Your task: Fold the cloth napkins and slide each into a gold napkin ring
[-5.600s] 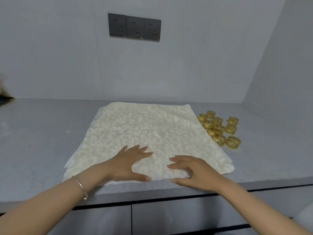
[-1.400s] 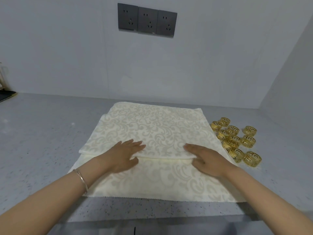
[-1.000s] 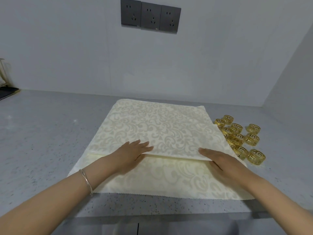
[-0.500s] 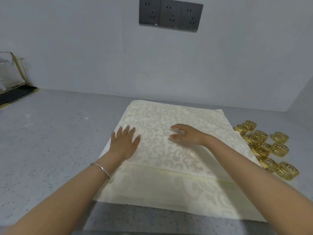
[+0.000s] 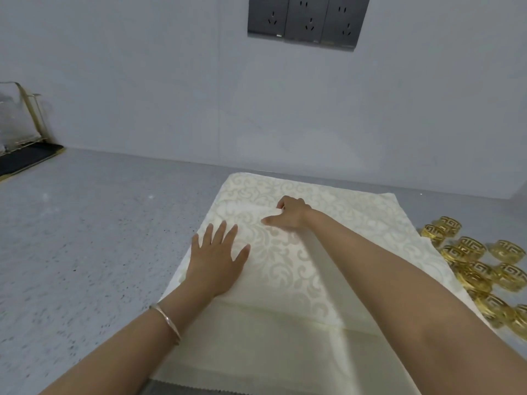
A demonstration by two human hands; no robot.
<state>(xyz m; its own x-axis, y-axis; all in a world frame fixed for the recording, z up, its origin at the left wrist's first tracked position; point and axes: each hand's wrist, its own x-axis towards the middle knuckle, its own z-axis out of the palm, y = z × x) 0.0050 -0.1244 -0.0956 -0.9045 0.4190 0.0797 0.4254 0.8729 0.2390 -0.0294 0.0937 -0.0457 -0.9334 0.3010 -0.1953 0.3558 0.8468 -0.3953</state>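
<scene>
A stack of cream patterned cloth napkins lies on the grey counter. The top napkin is folded over, with its fold line running across near me. My left hand lies flat on its left part, fingers spread. My right hand reaches across to the far left area of the top napkin, where its thumb and curled fingers pinch a raised bit of cloth. Several gold napkin rings sit in a cluster just right of the stack, untouched.
The wall stands close behind the napkins, with dark power sockets high on it. A gold wire rack on a black tray sits at the far left of the counter. Bare counter stretches left of the stack.
My right hand has moved farther up and left across the top napkin, and its fingers have curled onto the cloth. My left hand stays flat on the napkin's left side.
</scene>
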